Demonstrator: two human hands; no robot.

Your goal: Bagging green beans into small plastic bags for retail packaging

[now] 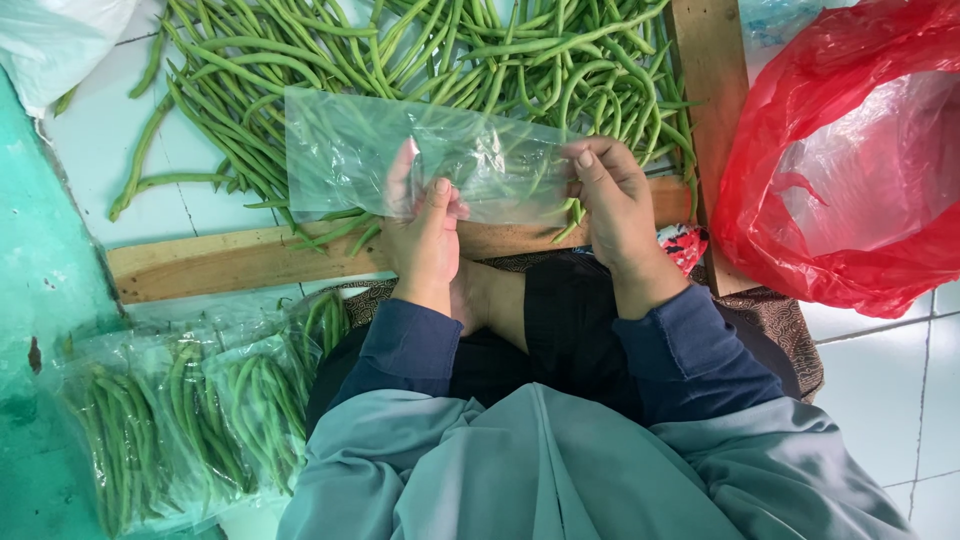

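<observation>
While both hands pinch it, a clear plastic bag (420, 160) hangs stretched between their fingers.
Left hand (425, 235) and right hand (612, 200) fingers close narrowly on its edge; loose green beans (400, 50) lie beyond the fingertips.

Open white floor tile (880, 400) is left at the lower right. Ahead, passage is blocked by the heap of green beans (420, 60); the right is closed by a red plastic bag (840, 170), the left by packed bean bags (190, 420) and a wooden plank (230, 265)
</observation>
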